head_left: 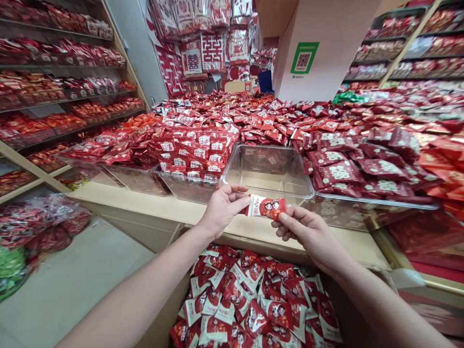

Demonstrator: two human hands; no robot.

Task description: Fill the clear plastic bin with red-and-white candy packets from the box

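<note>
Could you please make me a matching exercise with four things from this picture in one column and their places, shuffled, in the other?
1. small packet
2. QR code sign
3. open box
4. green bundle

A. on the floor, far left
B. on the pale pillar
C. held by the left hand and right hand
D. below the hands, holding red-and-white packets

Right pairs: 1-C, 2-B, 3-D, 4-A
</note>
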